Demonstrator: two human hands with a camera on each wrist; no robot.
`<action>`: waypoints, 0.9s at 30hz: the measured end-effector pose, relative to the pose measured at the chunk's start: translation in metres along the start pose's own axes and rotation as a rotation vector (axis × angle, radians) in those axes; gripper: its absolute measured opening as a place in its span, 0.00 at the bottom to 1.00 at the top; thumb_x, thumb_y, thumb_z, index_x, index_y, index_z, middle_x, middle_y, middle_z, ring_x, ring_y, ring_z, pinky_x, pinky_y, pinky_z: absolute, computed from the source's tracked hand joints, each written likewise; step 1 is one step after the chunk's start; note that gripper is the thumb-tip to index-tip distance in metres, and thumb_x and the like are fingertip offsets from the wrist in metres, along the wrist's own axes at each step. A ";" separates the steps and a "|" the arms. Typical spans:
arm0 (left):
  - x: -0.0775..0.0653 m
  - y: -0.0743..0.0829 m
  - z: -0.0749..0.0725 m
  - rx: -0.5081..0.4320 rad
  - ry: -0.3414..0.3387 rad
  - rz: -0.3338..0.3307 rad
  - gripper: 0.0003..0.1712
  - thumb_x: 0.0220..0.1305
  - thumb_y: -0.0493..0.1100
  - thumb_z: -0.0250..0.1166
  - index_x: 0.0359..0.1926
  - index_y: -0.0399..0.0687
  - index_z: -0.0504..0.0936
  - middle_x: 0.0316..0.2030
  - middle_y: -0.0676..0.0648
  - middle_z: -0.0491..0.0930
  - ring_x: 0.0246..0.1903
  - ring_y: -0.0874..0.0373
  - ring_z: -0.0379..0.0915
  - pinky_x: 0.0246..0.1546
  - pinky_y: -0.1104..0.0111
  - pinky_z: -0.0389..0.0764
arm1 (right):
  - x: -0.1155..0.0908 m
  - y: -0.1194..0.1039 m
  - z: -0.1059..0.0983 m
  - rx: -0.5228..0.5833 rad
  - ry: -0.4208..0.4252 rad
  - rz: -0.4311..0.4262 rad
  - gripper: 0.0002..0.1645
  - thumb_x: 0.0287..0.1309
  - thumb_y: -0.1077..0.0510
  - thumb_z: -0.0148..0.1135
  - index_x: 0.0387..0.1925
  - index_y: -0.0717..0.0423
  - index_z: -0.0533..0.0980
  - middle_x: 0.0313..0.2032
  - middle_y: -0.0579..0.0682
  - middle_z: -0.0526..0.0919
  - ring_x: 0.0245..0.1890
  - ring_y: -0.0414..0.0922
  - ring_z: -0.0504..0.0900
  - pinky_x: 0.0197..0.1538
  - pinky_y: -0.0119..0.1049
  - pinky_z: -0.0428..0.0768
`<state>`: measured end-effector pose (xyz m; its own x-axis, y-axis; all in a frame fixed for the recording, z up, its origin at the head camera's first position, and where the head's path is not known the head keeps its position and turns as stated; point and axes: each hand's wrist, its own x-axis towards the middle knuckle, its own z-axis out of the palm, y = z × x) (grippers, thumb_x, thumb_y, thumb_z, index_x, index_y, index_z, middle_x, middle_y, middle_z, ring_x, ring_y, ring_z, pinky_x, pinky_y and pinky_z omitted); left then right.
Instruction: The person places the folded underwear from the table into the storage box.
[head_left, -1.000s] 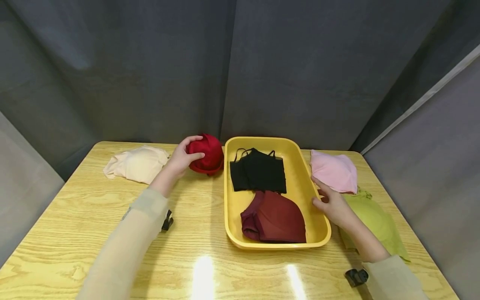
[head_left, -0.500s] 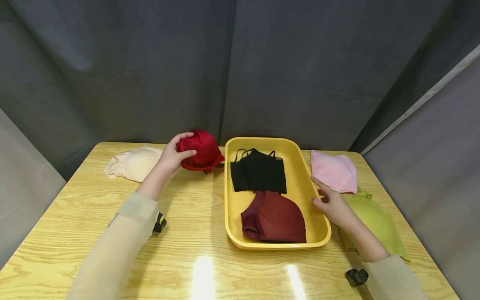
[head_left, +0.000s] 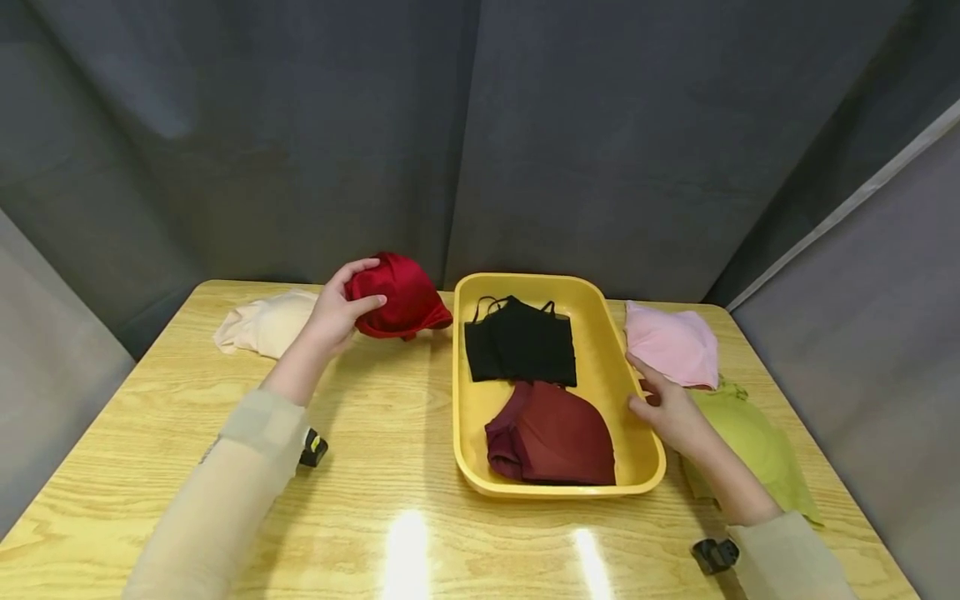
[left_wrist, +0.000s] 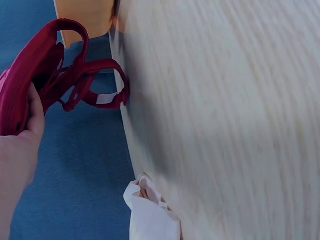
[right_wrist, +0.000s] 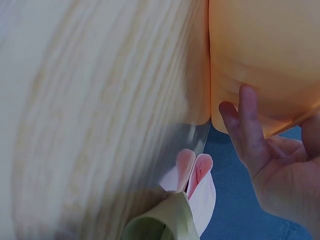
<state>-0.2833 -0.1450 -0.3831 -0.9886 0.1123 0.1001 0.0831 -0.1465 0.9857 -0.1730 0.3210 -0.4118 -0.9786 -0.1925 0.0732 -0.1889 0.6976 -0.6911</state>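
Curtain point(head_left: 315, 150), dark grey, hung in folds across the upper half of the frame; desk point(head_left: 375, 467), pale wood grain, filling the lower half, two glare patches at bottom centre; yellow tray point(head_left: 555, 492), rounded corners, right of centre, two garments inside; left sleeve point(head_left: 217, 500), beige, at lower left; right sleeve point(head_left: 787, 554), matching, at lower right; lime garment point(head_left: 757, 450), at right, partly behind the right forearm, rolled like a tube at the bottom of the right wrist view; maroon bra point(head_left: 566, 433), folded, in the lower part of the tray; black top point(head_left: 532, 342), thin-strapped, laid flat in the upper part of the tray, just above the maroon piece; red bra point(head_left: 401, 296), glossy, at centre left, between cream garment and tray, straps looped loose in the left wrist view, contact with the tray impossible to tell; cream garment point(head_left: 273, 323), near the desk's upper left corner, partly behind the left hand; pink garment point(head_left: 671, 342), right of the tray, just above the lime piece; left grip point(head_left: 337, 312), clamped on the red bra, thumb across its front; right grip point(head_left: 675, 417), clamped on the tray's right rim, fingers against the outer wall; black wrist devices, two, one below the left cuff point(head_left: 313, 447), one beside the right point(head_left: 712, 556).
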 end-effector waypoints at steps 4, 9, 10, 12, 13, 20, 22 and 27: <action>-0.003 0.006 0.000 -0.019 0.008 -0.003 0.33 0.59 0.25 0.59 0.64 0.48 0.66 0.63 0.45 0.60 0.59 0.49 0.60 0.43 0.71 0.81 | 0.000 0.001 -0.001 -0.007 -0.001 0.000 0.37 0.60 0.63 0.54 0.70 0.60 0.56 0.63 0.72 0.63 0.54 0.65 0.72 0.45 0.46 0.79; -0.007 0.014 -0.001 -0.054 0.002 0.011 0.32 0.59 0.24 0.59 0.63 0.48 0.66 0.62 0.45 0.62 0.57 0.50 0.62 0.43 0.72 0.81 | 0.000 0.002 -0.001 -0.016 0.000 0.003 0.37 0.61 0.62 0.54 0.70 0.59 0.56 0.64 0.72 0.62 0.55 0.66 0.72 0.46 0.48 0.79; -0.008 0.015 -0.001 -0.059 0.001 0.014 0.32 0.59 0.24 0.59 0.62 0.49 0.67 0.61 0.46 0.62 0.57 0.50 0.62 0.43 0.72 0.81 | 0.000 0.002 -0.001 -0.017 0.001 0.003 0.37 0.61 0.62 0.54 0.70 0.59 0.56 0.64 0.72 0.62 0.55 0.66 0.72 0.46 0.48 0.79; -0.010 0.018 -0.001 -0.071 0.001 0.023 0.32 0.59 0.24 0.59 0.61 0.49 0.68 0.61 0.46 0.62 0.57 0.50 0.62 0.43 0.71 0.81 | 0.000 0.002 -0.002 -0.013 0.002 0.002 0.37 0.60 0.63 0.55 0.70 0.59 0.56 0.63 0.72 0.62 0.55 0.65 0.72 0.46 0.48 0.79; -0.011 0.019 -0.001 -0.076 0.001 0.026 0.31 0.58 0.24 0.59 0.61 0.50 0.68 0.61 0.46 0.63 0.57 0.50 0.62 0.43 0.71 0.81 | 0.000 0.002 -0.002 -0.011 0.002 0.001 0.37 0.60 0.63 0.55 0.70 0.59 0.56 0.63 0.71 0.62 0.54 0.65 0.72 0.45 0.47 0.79; -0.016 0.029 0.002 -0.105 0.010 0.037 0.31 0.58 0.24 0.60 0.61 0.50 0.68 0.61 0.46 0.62 0.58 0.50 0.61 0.42 0.70 0.82 | 0.000 0.001 -0.002 -0.008 -0.001 0.004 0.37 0.61 0.63 0.54 0.70 0.59 0.55 0.64 0.71 0.62 0.54 0.65 0.72 0.45 0.46 0.79; -0.017 0.032 0.002 -0.107 0.016 0.040 0.31 0.58 0.24 0.60 0.61 0.50 0.68 0.61 0.47 0.62 0.58 0.50 0.60 0.42 0.70 0.82 | 0.001 0.002 -0.001 -0.010 0.003 0.002 0.37 0.61 0.63 0.54 0.70 0.60 0.56 0.63 0.71 0.62 0.54 0.65 0.72 0.45 0.47 0.79; -0.024 0.041 0.003 -0.104 0.021 0.046 0.31 0.58 0.25 0.60 0.61 0.50 0.68 0.62 0.47 0.61 0.59 0.49 0.58 0.43 0.71 0.81 | 0.002 0.003 0.001 0.001 0.000 -0.003 0.37 0.61 0.64 0.54 0.70 0.61 0.55 0.63 0.72 0.62 0.54 0.65 0.72 0.48 0.51 0.77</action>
<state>-0.2560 -0.1504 -0.3450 -0.9865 0.0830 0.1410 0.1160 -0.2523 0.9607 -0.1750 0.3217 -0.4145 -0.9780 -0.1945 0.0749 -0.1915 0.6962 -0.6919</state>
